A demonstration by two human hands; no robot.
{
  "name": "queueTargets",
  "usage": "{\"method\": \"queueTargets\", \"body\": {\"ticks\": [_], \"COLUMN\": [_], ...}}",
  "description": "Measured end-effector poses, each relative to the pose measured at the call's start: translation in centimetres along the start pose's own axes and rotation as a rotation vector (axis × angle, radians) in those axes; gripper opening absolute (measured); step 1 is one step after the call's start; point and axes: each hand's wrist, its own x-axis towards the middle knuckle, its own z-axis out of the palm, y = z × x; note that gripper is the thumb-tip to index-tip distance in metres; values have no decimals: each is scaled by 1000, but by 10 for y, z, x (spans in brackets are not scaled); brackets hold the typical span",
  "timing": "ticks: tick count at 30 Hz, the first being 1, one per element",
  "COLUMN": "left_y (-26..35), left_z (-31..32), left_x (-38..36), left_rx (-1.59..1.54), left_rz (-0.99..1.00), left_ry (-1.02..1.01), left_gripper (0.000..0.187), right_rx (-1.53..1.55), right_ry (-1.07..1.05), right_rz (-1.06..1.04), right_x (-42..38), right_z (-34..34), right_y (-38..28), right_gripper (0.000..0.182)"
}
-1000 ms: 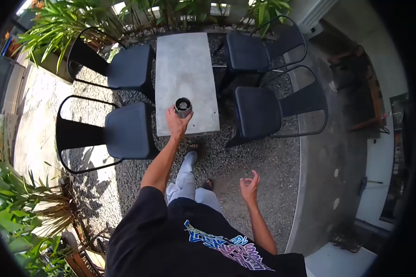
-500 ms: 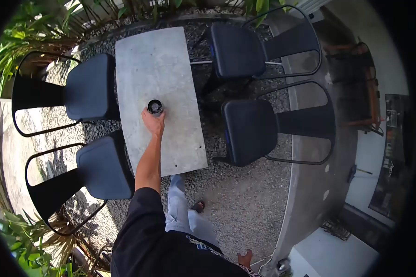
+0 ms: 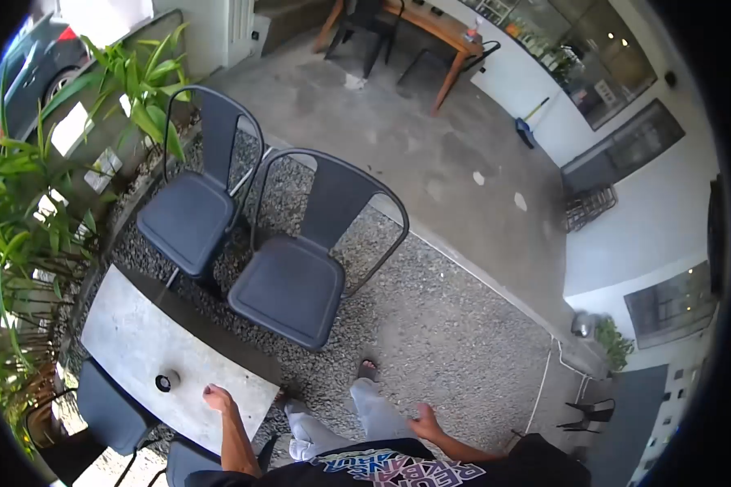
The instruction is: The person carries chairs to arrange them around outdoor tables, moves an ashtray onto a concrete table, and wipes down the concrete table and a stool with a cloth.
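Over the pale grey table (image 3: 142,325), my left hand (image 3: 217,398) is free of the dark round cup (image 3: 167,381). The cup stands on the tabletop a short way to the left of that hand. The left fingers are loosely bent and a little apart, with nothing visible in them. My right hand (image 3: 424,422) hangs beside my leg above the gravel, touching no object, its fingers relaxed and partly apart.
Two dark metal chairs (image 3: 288,284) (image 3: 188,217) stand along the table's far side, others on its near side. Green plants (image 3: 24,235) line the left. Beyond the gravel are a raised concrete floor (image 3: 430,154), a wooden table (image 3: 439,28) and a blue dustpan (image 3: 525,132).
My left hand has let go of the cup and moved away from it. The view has turned to the right, so the table now appears at the lower left. More of my right arm shows.
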Motion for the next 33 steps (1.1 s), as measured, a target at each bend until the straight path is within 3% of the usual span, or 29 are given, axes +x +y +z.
{"method": "queueTargets", "body": {"ticks": [1,3,4,6,7,9,10,11,12,14,16,17,18,19,20,21,22,23,24,26,28,29,30,31,33], "left_y": [16,100,155,166,185,201,212,241,269,362,440,480,550,585,606,620,633,646,662,711,763,783,804,816,874], "left_z": [5,0,-13,34,54,102,140,151,151,138,139,141,104,96,100,113,129,144,158,186,221,247,268,309,354], "left_x": [-29,-104,-146,-227,-280,-356,-388,-418,-467,-595,-687,-731,-753,-774,-792,-798,-799,-800,-803,-810,-828,-835,-843,-848,-863], "left_rx": [-445,-309,-64,-488,-609,-514,-313,-283,-342,-367,-454,-647,-482,-495,-510,-505,-343,-181,-186,-389,-398,-264,-136,-92,-186], "left_rz": [-112,-283,-237,-308,-143,195,375,410,575,-89,16,-911,-961,-846,-738,-741,-531,-323,-337,-196,-294,-50,163,345,-56], "left_ry": [-302,-551,-686,-896,-897,-1014,-1116,-1130,-1337,-1764,-2213,-2295,-2253,-2222,-2187,-2170,-2242,-2295,-2279,-2576,-2460,-2300,-2122,-2015,-1942], "left_gripper": [41,47,52,49,42,31,26,26,21,37,49,52,56,62,67,67,69,71,71,75,66,59,53,40,28], "right_rx": [44,92,133,218,243,279,299,333,319,311,330,333,330,322,85,0,154,307,240,69,166,260,244,267,198], "right_ry": [29,100,128,69,89,48,99,140,253,450,494,464,444,425,692,715,699,325,491,543,544,544,534,426,294], "right_rz": [7,-98,-92,-41,-44,-50,-129,-179,-277,-418,-444,-433,-185,-158,-365,-385,-238,-110,5,78,-59,-178,-170,-227,-293], "right_x": [11,45,61,102,128,176,212,232,248,298,346,373,390,408,450,485,498,539,547,605,690,722,747,758,815], "right_z": [-2,-7,-14,-41,-59,-102,-132,-152,-188,-259,-309,-334,-369,-408,-415,-426,-457,-482,-495,-507,-533,-557,-583,-632,-723], "right_y": [5,15,19,29,32,29,25,17,-4,-33,-33,-30,-38,-40,-12,13,9,34,35,65,73,65,57,21,-24], "right_gripper": [56,49,49,45,45,47,46,46,47,47,46,46,46,39,37,38,34,33,31,30,33,35,35,37,40]}}
